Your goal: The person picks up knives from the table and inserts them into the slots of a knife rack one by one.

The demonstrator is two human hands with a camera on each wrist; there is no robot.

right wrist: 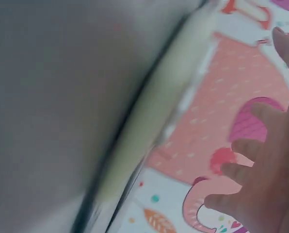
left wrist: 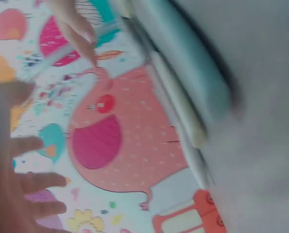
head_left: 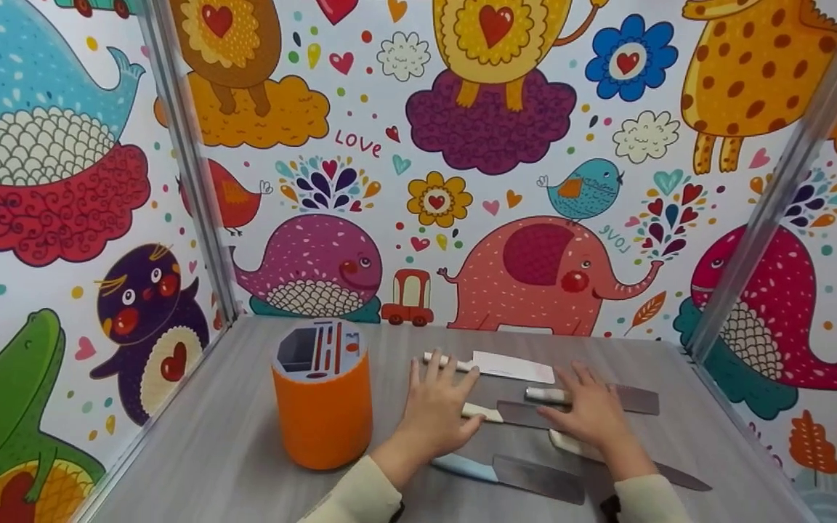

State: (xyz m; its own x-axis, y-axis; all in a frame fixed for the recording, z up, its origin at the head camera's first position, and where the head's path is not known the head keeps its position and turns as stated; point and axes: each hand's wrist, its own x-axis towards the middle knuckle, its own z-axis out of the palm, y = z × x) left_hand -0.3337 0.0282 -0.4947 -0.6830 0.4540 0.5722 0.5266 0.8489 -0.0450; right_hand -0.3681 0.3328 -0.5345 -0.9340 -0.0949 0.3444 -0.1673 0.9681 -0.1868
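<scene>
Several knives lie on the table. My left hand (head_left: 434, 407), fingers spread, hovers over their left side, nearest a cream-handled knife (head_left: 482, 412) and the handle of a knife with a white blade (head_left: 513, 367). With fingers also spread, my right hand (head_left: 596, 415) is over a cleaver (head_left: 636, 399) with a pale handle and a pointed knife (head_left: 680, 476) with a cream handle (right wrist: 149, 107). Closer to me lies a cleaver with a light blue handle (head_left: 466, 467), blurred in the left wrist view. Neither hand holds anything; parts of some knives are hidden beneath them.
An orange knife block (head_left: 324, 418) with a grey slotted top stands left of the knives. Walls with printed cartoon animals enclose the grey table (head_left: 200, 450) at the back and sides, with metal posts (head_left: 197, 160) at the corners.
</scene>
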